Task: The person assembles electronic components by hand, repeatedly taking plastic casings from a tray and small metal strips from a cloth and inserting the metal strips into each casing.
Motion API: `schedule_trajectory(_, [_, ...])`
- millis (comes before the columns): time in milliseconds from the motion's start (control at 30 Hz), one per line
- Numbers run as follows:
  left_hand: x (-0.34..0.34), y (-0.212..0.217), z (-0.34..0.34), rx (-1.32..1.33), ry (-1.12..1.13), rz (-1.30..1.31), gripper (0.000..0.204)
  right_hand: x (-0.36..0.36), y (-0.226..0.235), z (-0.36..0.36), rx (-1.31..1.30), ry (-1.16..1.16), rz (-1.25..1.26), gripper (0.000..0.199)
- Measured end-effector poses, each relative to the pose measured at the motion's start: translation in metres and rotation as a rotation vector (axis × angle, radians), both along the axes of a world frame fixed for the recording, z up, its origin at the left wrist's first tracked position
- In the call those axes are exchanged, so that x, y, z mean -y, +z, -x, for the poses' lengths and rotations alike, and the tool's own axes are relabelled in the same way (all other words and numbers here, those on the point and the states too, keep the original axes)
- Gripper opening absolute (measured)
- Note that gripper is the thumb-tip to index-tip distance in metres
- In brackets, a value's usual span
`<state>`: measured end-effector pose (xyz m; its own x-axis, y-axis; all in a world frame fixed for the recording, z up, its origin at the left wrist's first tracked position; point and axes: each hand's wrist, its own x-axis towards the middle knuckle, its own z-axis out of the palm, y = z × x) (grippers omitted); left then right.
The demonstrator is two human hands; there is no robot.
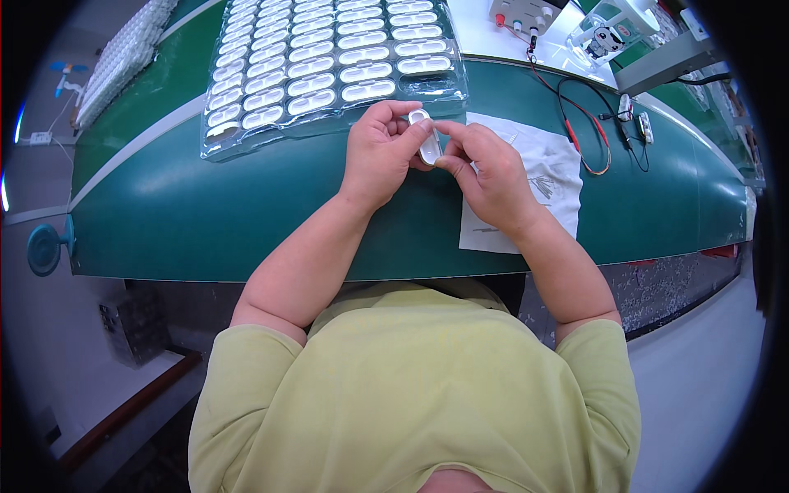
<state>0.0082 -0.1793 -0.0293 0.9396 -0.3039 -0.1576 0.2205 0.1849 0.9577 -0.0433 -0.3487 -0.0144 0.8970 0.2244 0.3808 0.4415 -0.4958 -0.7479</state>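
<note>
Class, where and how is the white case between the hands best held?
Probably by its long outer edges, from left and right: the white case is a narrow oval pointing roughly forward, and this spares its hollowed face.

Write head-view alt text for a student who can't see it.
A person's left hand and right hand hold a small white oval piece over a green table. Beyond lies a clear tray with rows of similar pieces; a white cloth lies at the right.
</note>
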Motion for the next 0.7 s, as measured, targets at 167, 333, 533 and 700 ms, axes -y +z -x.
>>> schedule_trajectory(167, [0.0,-0.002,-0.001,0.003,-0.011,0.011,0.037,0.0,-0.005,-0.002,0.017,-0.051,0.029,0.032])
schedule_trajectory(333, [0.002,0.0,0.002,0.005,-0.026,0.0,0.043,-0.005,-0.009,0.004,-0.22,-0.131,-0.223,0.024])
schedule_trajectory(533, [0.003,-0.001,0.004,0.002,-0.031,0.0,0.042,-0.009,-0.006,0.007,-0.137,-0.18,-0.141,0.022])
schedule_trajectory(700, [0.006,0.0,0.005,-0.034,-0.018,-0.004,0.039,-0.01,-0.01,0.009,-0.022,-0.187,-0.062,0.023])
